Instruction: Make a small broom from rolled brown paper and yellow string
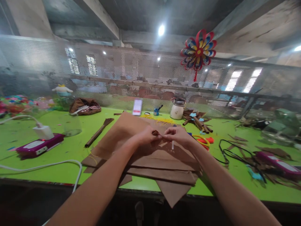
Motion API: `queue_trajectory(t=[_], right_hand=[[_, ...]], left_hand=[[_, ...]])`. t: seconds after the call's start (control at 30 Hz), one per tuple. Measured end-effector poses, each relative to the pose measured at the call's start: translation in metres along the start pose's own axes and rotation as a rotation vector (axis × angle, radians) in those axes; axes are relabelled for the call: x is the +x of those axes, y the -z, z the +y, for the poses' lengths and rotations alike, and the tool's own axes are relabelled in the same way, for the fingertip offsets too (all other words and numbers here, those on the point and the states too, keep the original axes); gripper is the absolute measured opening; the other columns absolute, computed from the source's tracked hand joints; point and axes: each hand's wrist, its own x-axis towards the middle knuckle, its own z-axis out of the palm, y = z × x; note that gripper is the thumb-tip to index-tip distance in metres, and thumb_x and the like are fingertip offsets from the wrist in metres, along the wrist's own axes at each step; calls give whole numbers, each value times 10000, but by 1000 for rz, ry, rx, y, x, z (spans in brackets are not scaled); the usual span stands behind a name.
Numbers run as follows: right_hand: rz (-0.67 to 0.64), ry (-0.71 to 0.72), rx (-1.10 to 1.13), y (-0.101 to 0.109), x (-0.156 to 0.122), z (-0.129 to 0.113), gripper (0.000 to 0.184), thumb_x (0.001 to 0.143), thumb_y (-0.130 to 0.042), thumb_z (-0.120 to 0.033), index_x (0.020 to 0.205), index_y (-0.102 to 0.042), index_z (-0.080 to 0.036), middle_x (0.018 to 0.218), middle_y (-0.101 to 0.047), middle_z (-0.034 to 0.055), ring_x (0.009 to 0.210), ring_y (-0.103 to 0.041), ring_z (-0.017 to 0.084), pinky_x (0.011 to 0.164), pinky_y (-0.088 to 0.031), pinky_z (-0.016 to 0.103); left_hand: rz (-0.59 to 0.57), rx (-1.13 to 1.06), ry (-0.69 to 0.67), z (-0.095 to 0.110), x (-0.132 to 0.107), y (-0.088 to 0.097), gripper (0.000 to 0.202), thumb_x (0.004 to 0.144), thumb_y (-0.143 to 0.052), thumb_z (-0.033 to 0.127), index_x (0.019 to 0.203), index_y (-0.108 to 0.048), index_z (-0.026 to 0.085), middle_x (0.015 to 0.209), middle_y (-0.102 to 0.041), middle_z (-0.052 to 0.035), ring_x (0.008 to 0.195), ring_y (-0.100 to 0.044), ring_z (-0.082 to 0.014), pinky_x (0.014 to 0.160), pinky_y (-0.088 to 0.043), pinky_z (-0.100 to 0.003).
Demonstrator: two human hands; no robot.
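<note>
My left hand is closed around a small crumpled piece of brown paper, whose dark folded end shows above the fingers. Close beside it, my right hand is in a pinch, its fingertips meeting the left thumb. What lies between the right fingertips is too small to make out. Just under the right hand a thin white stick shows. Both hands are above a stack of brown paper sheets, the top one raised toward the back left.
A rolled brown paper stick lies left, near a purple power strip with a white cable. Behind stand a phone, a blue pot and a white jar. Orange-handled scissors-like tool and black cord lie right.
</note>
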Motion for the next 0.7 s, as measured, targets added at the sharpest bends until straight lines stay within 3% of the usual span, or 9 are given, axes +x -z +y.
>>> queue_trajectory(t=[0.17, 0.37, 0.7], right_hand=[[11, -3, -12, 3, 2, 6, 293, 617, -695, -391, 642, -611, -111, 494, -540, -12, 444, -465, 79, 447, -363, 215], [-3, -33, -70, 6, 0, 5, 298, 650, -668, -405, 635, -620, -112, 421, -528, -18, 369, -448, 72, 390, -341, 203], [-85, -30, -13, 10, -2, 3, 323, 652, -668, -429, 656, -598, -114, 501, -613, 14, 398, -542, 101, 416, -457, 227]], left_hand=[[61, 72, -55, 1, -3, -7, 254, 716, -531, 335, 651, -614, 104, 536, -475, 14, 517, -380, -86, 495, -280, -219], [42, 118, -57, 5, -6, -7, 240, 717, -494, 300, 592, -574, 111, 508, -451, 20, 490, -365, -79, 468, -263, -209], [4, 55, -37, 0, -2, -6, 214, 715, -499, 274, 570, -539, 121, 500, -417, 28, 483, -338, -70, 470, -254, -213]])
